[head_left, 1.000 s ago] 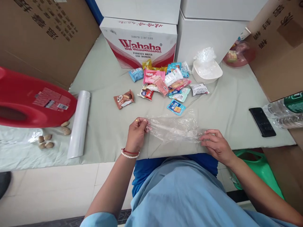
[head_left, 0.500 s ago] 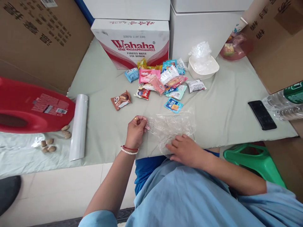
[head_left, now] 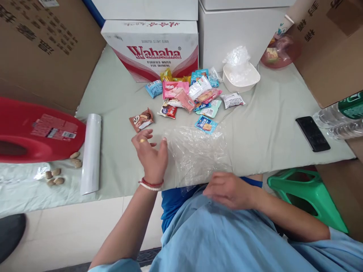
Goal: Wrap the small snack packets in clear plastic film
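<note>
A clear plastic bag [head_left: 200, 151] lies spread on the cloth, its near edge hanging over the table's front. My left hand [head_left: 151, 155] is open left of the bag, thumb and fingers apart, holding nothing. Its fingertips are just below a brown snack packet [head_left: 141, 120]. By the bag's near right corner is my right hand [head_left: 229, 190], its fingers bent and partly hidden; whether they touch the bag I cannot tell. Beyond the bag's far edge lies a blue cracker packet [head_left: 206, 124], and a heap of wrapped snacks [head_left: 184, 99] sits farther back.
A Wahaba-style water carton [head_left: 154, 53] stands behind the heap, beside a white bowl [head_left: 241, 80] holding crumpled plastic. At left are a white roll [head_left: 91, 154], a red jug [head_left: 42, 130] and several walnuts [head_left: 56, 176]. A phone [head_left: 312, 133] and bottles [head_left: 340, 119] are right; a green stool [head_left: 307, 196] is below.
My left hand has let go of the bag's left edge, opened and moved left. My right hand has drawn back slightly toward my body. The bag lies flatter.
</note>
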### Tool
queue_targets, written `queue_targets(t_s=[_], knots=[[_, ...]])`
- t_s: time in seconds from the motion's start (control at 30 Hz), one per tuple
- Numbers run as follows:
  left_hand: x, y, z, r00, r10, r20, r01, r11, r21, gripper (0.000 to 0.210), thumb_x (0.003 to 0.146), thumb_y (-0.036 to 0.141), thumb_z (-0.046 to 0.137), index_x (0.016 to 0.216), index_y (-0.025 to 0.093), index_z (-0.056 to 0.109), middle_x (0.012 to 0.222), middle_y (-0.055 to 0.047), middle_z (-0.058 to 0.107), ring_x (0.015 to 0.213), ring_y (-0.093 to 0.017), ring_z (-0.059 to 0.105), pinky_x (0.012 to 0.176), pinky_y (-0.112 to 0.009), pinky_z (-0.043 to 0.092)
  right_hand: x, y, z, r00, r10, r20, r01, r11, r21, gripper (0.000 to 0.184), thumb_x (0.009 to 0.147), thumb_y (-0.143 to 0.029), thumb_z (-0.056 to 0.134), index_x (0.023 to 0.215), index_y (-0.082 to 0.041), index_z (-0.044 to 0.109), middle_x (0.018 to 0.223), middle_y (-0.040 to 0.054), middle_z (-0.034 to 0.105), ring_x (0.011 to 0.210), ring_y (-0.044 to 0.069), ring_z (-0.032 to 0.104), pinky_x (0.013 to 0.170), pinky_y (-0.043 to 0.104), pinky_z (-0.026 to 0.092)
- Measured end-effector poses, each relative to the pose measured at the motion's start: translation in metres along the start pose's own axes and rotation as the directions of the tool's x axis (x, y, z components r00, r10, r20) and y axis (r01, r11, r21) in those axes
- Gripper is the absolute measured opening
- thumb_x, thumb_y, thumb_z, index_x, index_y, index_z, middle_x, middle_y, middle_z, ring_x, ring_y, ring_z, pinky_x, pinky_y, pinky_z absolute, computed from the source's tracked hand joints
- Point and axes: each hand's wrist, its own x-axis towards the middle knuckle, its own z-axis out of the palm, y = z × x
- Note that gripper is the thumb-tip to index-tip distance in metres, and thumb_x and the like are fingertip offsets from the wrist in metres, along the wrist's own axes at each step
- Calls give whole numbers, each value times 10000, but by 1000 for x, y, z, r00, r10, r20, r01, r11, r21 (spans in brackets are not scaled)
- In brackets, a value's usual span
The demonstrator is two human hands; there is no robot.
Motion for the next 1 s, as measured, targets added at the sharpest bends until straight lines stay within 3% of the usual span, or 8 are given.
queue_targets(t_s=[0.1, 0.2, 0.4, 0.53, 0.63, 0.73, 0.87, 1.0], knots=[[-42, 18, -2, 857, 443, 262, -470, 882, 46, 151, 969, 198, 605, 1113, 214, 644, 1161, -107, 706, 1164, -254, 656, 977, -422, 542, 1, 9, -24, 842, 259, -474, -288, 958, 11, 211, 1081, -246, 525, 1187, -245, 709, 904, 32, 755, 824, 182, 668, 786, 332, 546], [-74, 18, 5, 712, 440, 547, -590, 797, 128, 263, 1029, 246, 545, 1260, 181, 652, 1352, -170, 695, 1331, -322, 612, 1090, -503, 498, 10, 33, -23, 752, 295, -589, -481, 857, -185, 340, 1076, -309, 514, 1371, -217, 655, 1289, 142, 733, 1161, 275, 676, 1000, 458, 556], [-96, -29, -21, 667, 242, 705, -610, 721, 330, 658, 1060, 479, 498, 1642, 192, 389, 1755, -214, 259, 1615, -390, 301, 1293, -643, 214, -26, 84, -15, 830, 513, -219, -553, 705, -445, 676, 1074, -501, 477, 1667, -190, 383, 1717, 152, 402, 1606, 370, 320, 1293, 659, 271], [-94, -47, -54, 630, 214, 746, -607, 736, 302, 776, 1025, 599, 515, 1673, 215, 334, 1769, -211, 209, 1636, -401, 241, 1307, -652, 170, -64, 100, -47, 731, 593, -338, -681, 603, -416, 550, 1100, -518, 381, 1542, -260, 582, 1650, 104, 516, 1577, 389, 375, 1253, 723, 298], [-83, -37, -62, 688, 233, 688, -552, 783, 287, 730, 1018, 581, 526, 1641, 225, 387, 1717, -202, 363, 1634, -401, 249, 1303, -666, 183, -57, 92, -60, 672, 515, -532, -722, 616, -316, 513, 1102, -495, 393, 1348, -197, 731, 1439, 171, 685, 1439, 371, 548, 1185, 652, 448], [-66, -14, -50, 782, 298, 547, -507, 816, 279, 455, 1047, 424, 511, 1453, 236, 596, 1487, -162, 644, 1564, -351, 410, 1291, -598, 275, -22, 71, -43, 752, 359, -554, -582, 756, -299, 429, 1108, -405, 436, 1349, -193, 720, 1362, 155, 727, 1372, 316, 603, 1190, 578, 483], [-41, 0, -14, 763, 295, 575, -516, 814, 267, 466, 1071, 398, 436, 1433, 172, 622, 1512, -177, 630, 1513, -324, 486, 1277, -544, 323, 15, 55, 2, 932, 255, -256, -341, 856, -390, 528, 1101, -376, 477, 1576, -150, 522, 1648, 171, 501, 1565, 294, 416, 1276, 542, 404], [-26, -22, 6, 746, 149, 649, -493, 778, 389, 624, 1076, 455, 358, 1609, 146, 451, 1693, -189, 411, 1592, -358, 361, 1303, -654, 186, -10, 73, 13, 921, 363, -141, -383, 780, -494, 600, 1112, -418, 450, 1660, -179, 399, 1721, 146, 396, 1617, 304, 333, 1309, 596, 321]])
